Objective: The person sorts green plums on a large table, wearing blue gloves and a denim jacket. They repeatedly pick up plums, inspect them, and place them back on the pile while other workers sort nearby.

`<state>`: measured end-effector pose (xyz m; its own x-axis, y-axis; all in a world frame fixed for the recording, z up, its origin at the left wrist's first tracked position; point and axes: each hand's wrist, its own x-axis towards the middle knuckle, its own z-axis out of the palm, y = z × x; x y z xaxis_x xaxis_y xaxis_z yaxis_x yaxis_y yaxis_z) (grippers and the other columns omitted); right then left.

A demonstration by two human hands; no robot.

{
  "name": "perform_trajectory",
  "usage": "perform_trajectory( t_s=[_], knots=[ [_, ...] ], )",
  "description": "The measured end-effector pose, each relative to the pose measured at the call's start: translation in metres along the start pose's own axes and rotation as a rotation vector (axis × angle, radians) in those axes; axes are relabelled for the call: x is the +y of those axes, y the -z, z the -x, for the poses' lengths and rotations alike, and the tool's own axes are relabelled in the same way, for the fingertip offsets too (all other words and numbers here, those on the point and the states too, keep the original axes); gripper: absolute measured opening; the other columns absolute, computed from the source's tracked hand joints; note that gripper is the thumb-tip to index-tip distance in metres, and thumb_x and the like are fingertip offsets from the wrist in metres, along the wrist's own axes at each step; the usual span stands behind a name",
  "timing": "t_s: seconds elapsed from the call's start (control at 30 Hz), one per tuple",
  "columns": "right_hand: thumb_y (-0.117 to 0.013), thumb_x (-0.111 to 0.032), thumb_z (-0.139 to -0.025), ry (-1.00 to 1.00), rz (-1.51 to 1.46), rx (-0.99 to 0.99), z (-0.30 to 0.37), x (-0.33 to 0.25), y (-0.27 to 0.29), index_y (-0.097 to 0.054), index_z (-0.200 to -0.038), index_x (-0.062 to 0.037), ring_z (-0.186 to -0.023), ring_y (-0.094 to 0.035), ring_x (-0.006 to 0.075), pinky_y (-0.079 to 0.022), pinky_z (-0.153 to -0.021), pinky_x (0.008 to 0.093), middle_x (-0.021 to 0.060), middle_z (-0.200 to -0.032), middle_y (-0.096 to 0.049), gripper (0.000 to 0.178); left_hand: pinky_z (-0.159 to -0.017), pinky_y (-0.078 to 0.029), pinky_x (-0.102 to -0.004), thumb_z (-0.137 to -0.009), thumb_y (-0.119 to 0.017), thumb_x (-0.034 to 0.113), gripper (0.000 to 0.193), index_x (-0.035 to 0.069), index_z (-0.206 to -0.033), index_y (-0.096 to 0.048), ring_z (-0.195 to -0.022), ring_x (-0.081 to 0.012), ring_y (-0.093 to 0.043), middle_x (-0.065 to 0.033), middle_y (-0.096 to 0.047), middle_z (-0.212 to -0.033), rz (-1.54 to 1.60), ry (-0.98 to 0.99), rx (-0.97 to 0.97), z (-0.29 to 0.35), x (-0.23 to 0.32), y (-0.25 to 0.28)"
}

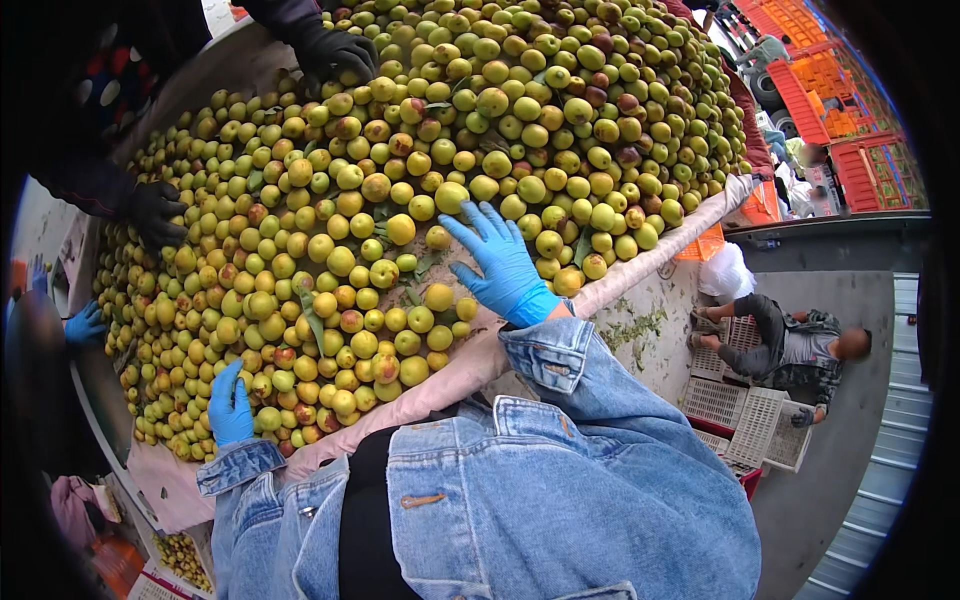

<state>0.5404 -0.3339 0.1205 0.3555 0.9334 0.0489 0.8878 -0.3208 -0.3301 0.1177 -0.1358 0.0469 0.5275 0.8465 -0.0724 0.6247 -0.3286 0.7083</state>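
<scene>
Yellow-green jujubes (300, 172), many with red-brown blotches, lie heaped on a sloping table lined with pale pink cloth (440, 392). My right hand (503, 265), in a blue glove, reaches over the near right part of the heap with its fingers spread. Its fingertips are beside a larger jujube (452, 197), and nothing shows in its grasp. At the near left edge, my left hand (231, 408), gloved in blue too, rests against the fruit with fingers extended. Whether its palm side touches a jujube is hidden. A few green leaves (311, 318) are mixed in.
Across the heap, a person's dark-gloved hands (157, 213) work among the fruit. Another person's blue-gloved hand (85, 323) is at the left edge. At right, a person (800, 345) sits by white crates (757, 425). Orange crates (797, 100) stand beyond, a fruit-filled box (180, 560) lower left.
</scene>
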Motion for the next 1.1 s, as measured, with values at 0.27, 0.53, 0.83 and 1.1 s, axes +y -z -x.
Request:
perform_trajectory(
  t_s=[0.27, 0.53, 0.83, 1.1],
  knots=[
    [-0.056, -0.051, -0.080, 0.061, 0.140, -0.222, -0.025, -0.054, -0.072, -0.021, -0.146, -0.0233, -0.135, -0.007, 0.0499, -0.008, -0.104, 0.0661, 0.0211, -0.151, -0.005, 0.079, -0.087, -0.050, -0.0329, -0.089, -0.055, 0.024, 0.046, 0.029, -0.134, -0.044, -0.122, -0.0224, -0.048, 0.0006, -0.033, -0.146, -0.379, -0.220, -0.232, 0.003, -0.002, -0.016],
    [-0.070, -0.030, -0.076, 0.246, -0.191, -0.403, 0.000, -0.039, -0.017, -0.047, -0.129, -0.0182, -0.109, -0.052, 0.0335, -0.045, -0.090, 0.0404, 0.0131, -0.123, -0.051, 0.058, -0.103, -0.036, -0.0314, -0.091, -0.052, 0.014, 0.047, 0.015, -0.137, -0.042, -0.125, -0.0232, -0.044, -0.0091, -0.045, -0.137, -0.345, 0.216, -0.009, 0.008, -0.142, 0.084],
    [-0.074, -0.037, -0.065, -0.151, -0.070, -0.897, 0.023, -0.021, -0.012, -0.041, -0.112, -0.0032, -0.089, -0.060, 0.0418, -0.049, -0.077, 0.0454, 0.0240, -0.094, -0.062, 0.067, -0.080, -0.050, -0.0325, -0.082, -0.067, 0.022, 0.045, 0.021, -0.125, -0.054, -0.095, -0.0253, -0.061, -0.0070, -0.058, -0.117, -0.143, 0.039, -0.293, 0.048, 0.050, 0.010],
    [-0.065, -0.023, -0.076, 0.000, -0.164, -0.910, 0.025, -0.070, -0.041, -0.038, -0.123, 0.0019, -0.090, -0.060, 0.0405, -0.050, -0.076, 0.0448, 0.0253, -0.098, -0.062, 0.060, -0.072, -0.052, -0.0333, -0.083, -0.065, 0.025, 0.035, 0.020, -0.117, -0.060, -0.086, -0.0259, -0.063, -0.0063, -0.062, -0.105, -0.071, 0.010, -0.438, 0.053, 0.065, -0.038]
  ],
)
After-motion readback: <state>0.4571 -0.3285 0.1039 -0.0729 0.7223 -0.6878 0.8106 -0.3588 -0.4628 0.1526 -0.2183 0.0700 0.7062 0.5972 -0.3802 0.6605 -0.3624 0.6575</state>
